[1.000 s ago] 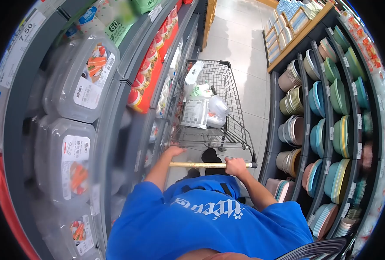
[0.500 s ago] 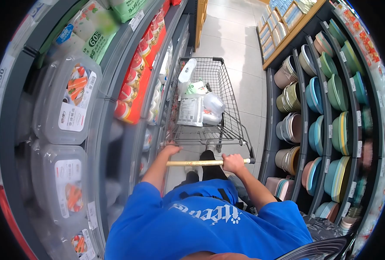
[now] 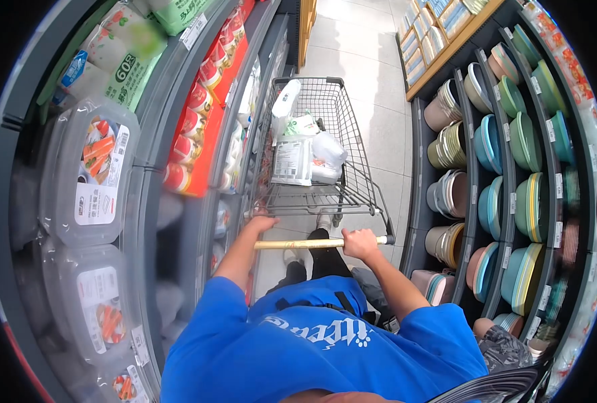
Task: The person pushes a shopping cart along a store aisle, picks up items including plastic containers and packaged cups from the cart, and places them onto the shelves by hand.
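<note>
A dark wire shopping cart (image 3: 364, 168) stands before me in the aisle, with a pale yellow handle bar (image 3: 292, 244). My right hand (image 3: 360, 244) is wrapped round the bar near its right end. At the left corner, my left hand (image 3: 261, 224) is closed on the cart's side frame, just beyond the bar; its fingertips are partly hidden. Inside the basket lie a white-and-grey printed packet (image 3: 292, 161), a clear plastic package (image 3: 329, 148), a green-and-white packet (image 3: 303, 125) and a long white package (image 3: 286, 101).
Shelves close in on the left, with clear food containers (image 3: 97, 171) and red-and-white packages (image 3: 190, 124). Stacked bowls and basins (image 3: 490, 144) fill the right shelves. A wooden display (image 3: 439, 40) stands farther ahead on the right. Someone in patterned shorts (image 3: 507, 349) is at lower right.
The left shelf goods have shifted slightly left and down in view, and the cart appears a little higher. Both hands keep their hold. More of the other person's leg shows at lower right.
</note>
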`<control>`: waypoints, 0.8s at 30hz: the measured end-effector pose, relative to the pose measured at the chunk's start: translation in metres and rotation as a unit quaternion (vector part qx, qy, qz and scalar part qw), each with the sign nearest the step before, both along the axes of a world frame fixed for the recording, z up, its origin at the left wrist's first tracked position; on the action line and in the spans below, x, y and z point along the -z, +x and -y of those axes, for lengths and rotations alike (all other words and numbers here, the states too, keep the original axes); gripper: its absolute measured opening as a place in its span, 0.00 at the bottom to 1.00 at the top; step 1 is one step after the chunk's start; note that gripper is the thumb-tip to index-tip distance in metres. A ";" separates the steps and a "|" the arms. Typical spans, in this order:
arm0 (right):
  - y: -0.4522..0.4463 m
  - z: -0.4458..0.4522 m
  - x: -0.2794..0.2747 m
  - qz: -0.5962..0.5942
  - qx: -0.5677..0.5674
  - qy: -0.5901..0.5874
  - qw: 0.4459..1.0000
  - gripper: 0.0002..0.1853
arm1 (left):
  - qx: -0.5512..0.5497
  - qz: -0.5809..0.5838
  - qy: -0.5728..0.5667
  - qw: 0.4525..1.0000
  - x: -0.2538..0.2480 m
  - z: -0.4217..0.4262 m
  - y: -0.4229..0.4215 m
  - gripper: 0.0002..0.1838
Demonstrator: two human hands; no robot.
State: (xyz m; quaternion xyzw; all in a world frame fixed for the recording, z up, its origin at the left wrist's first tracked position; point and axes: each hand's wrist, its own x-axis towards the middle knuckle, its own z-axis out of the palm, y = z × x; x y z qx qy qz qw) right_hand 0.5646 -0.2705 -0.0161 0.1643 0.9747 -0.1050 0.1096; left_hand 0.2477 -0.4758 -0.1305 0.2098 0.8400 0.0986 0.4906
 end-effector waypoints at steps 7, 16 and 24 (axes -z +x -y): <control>-0.016 -0.019 -0.008 0.065 0.016 -0.029 0.997 0.13 | 0.037 -0.133 0.062 0.988 0.082 -0.003 -0.015 0.44; -0.031 -0.044 -0.002 0.047 0.018 -0.025 0.998 0.12 | 0.070 -0.091 0.003 0.993 0.077 -0.033 -0.038 0.44; -0.035 -0.059 0.004 -0.100 -0.029 -0.013 0.994 0.09 | -0.080 0.111 0.026 0.990 -0.037 -0.056 -0.032 0.43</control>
